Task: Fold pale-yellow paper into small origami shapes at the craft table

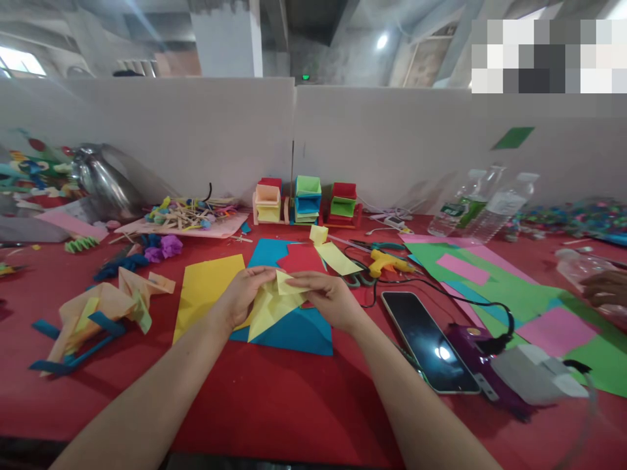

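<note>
A partly folded piece of pale yellow paper (274,301) is held up between both my hands, above the blue sheet (294,336) in the middle of the red table. My left hand (245,295) is closed on its left side. With thumb and fingers, my right hand (333,297) pinches the upper right part. Under and behind them lie a red sheet (302,258) and an orange-yellow sheet (206,290). A loose pale yellow strip (337,259) and a small folded yellow piece (319,235) rest just beyond my right hand.
A yellow glue gun (389,263), a phone (428,339) and a purple power strip (482,359) with cables lie to the right. Folded paper boxes (307,199) stand at the back. A peach paper figure (98,310) sits left. At far right, another person's hand (605,287) touches a clear bottle.
</note>
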A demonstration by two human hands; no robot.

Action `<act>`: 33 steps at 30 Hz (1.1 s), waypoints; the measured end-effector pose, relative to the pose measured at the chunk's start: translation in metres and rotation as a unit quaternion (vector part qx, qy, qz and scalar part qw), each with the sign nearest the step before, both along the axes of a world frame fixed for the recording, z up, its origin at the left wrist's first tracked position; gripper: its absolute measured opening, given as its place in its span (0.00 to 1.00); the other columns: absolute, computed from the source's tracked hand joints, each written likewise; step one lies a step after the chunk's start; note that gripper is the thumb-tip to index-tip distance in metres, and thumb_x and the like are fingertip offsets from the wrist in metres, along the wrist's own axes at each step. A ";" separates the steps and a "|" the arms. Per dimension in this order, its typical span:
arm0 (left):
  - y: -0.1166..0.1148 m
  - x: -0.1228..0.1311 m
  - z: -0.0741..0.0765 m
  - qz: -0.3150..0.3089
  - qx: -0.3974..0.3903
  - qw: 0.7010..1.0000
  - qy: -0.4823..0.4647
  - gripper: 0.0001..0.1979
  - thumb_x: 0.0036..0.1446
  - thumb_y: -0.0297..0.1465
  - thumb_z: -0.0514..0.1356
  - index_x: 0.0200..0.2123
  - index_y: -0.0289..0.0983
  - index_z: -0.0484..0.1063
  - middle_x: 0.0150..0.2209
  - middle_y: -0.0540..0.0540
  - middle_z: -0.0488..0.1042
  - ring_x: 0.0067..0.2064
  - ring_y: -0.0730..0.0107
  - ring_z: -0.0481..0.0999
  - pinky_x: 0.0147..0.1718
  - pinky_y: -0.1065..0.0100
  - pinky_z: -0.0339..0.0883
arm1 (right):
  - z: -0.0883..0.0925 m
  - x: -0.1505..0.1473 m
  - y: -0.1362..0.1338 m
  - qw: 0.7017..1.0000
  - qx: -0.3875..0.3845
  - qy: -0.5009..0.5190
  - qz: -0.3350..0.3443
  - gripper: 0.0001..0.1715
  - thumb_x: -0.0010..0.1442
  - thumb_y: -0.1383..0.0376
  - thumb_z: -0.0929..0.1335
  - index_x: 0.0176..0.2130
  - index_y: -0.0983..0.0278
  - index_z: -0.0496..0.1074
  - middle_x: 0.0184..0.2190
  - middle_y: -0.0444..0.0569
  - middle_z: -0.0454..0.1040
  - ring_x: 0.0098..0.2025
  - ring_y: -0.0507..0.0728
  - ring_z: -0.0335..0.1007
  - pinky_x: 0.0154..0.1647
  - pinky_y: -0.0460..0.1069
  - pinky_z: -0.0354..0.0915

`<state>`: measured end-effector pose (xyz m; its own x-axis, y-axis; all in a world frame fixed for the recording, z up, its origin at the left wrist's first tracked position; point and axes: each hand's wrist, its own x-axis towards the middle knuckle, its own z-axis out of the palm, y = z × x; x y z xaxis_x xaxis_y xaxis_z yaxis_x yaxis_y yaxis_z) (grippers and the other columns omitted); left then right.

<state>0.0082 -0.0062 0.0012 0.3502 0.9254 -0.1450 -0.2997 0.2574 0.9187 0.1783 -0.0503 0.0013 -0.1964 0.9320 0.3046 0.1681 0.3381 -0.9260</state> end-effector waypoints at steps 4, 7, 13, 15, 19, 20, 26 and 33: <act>0.001 0.000 -0.003 0.004 0.008 1.000 -0.015 0.11 0.42 0.32 0.66 0.30 0.33 0.73 0.24 0.48 0.76 0.25 0.72 0.74 0.27 0.73 0.66 | 0.002 0.001 0.001 1.000 0.007 -0.017 0.011 0.20 0.50 0.72 0.63 0.39 0.57 0.77 0.46 0.47 0.71 0.40 0.54 0.70 0.30 0.46 0.69; 0.001 -0.001 -0.003 -0.009 0.011 1.000 -0.022 0.13 0.43 0.36 0.65 0.31 0.34 0.74 0.23 0.48 0.76 0.25 0.70 0.74 0.27 0.72 0.66 | 0.000 0.001 0.003 1.000 0.009 -0.018 0.013 0.20 0.50 0.72 0.63 0.39 0.56 0.77 0.45 0.46 0.70 0.38 0.52 0.69 0.29 0.45 0.69; -0.002 -0.001 -0.001 0.000 0.065 0.998 0.016 0.14 0.40 0.37 0.68 0.30 0.34 0.75 0.22 0.48 0.75 0.24 0.71 0.73 0.25 0.73 0.65 | -0.003 0.001 0.004 1.000 -0.016 0.024 0.005 0.19 0.51 0.71 0.63 0.40 0.56 0.76 0.43 0.44 0.72 0.30 0.48 0.68 0.28 0.45 0.68; -0.002 0.000 -0.001 0.033 0.073 0.997 0.020 0.14 0.39 0.37 0.68 0.28 0.34 0.74 0.21 0.49 0.74 0.23 0.71 0.72 0.24 0.72 0.65 | -0.001 0.001 0.003 0.997 -0.033 0.066 -0.015 0.19 0.50 0.70 0.65 0.41 0.57 0.75 0.40 0.44 0.74 0.28 0.48 0.68 0.28 0.45 0.67; -0.003 0.005 -0.004 0.097 0.086 0.991 0.011 0.14 0.40 0.39 0.67 0.28 0.35 0.73 0.21 0.51 0.73 0.23 0.74 0.70 0.24 0.74 0.63 | 0.007 -0.001 0.000 0.989 -0.061 0.132 -0.025 0.21 0.47 0.67 0.70 0.43 0.60 0.73 0.36 0.44 0.76 0.32 0.49 0.70 0.32 0.44 0.66; -0.003 0.006 -0.005 0.106 0.091 0.990 0.009 0.14 0.41 0.39 0.66 0.28 0.35 0.73 0.22 0.51 0.73 0.24 0.75 0.70 0.25 0.74 0.63 | 0.008 -0.001 -0.001 0.988 -0.064 0.136 -0.031 0.20 0.46 0.66 0.71 0.42 0.61 0.73 0.34 0.44 0.76 0.32 0.49 0.70 0.32 0.44 0.65; -0.002 0.006 -0.005 0.057 0.118 0.991 0.042 0.13 0.42 0.38 0.66 0.28 0.34 0.73 0.24 0.51 0.72 0.25 0.75 0.69 0.26 0.75 0.62 | 0.006 -0.002 0.003 0.981 -0.053 0.151 -0.108 0.14 0.47 0.61 0.70 0.36 0.64 0.73 0.20 0.39 0.69 0.23 0.48 0.65 0.28 0.45 0.62; -0.011 0.007 -0.004 -0.088 0.145 0.981 0.093 0.14 0.44 0.40 0.65 0.30 0.35 0.73 0.26 0.49 0.73 0.26 0.73 0.70 0.26 0.74 0.63 | 0.006 -0.004 0.001 0.992 -0.021 0.091 -0.084 0.11 0.48 0.59 0.70 0.31 0.64 0.70 0.22 0.40 0.66 0.25 0.49 0.61 0.26 0.44 0.59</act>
<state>0.0149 -0.0169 -0.0026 0.5012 0.8644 0.0391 -0.0943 0.0096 0.9955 0.1744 -0.0492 0.0072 0.0182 0.9595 0.2813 0.0475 0.2802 -0.9588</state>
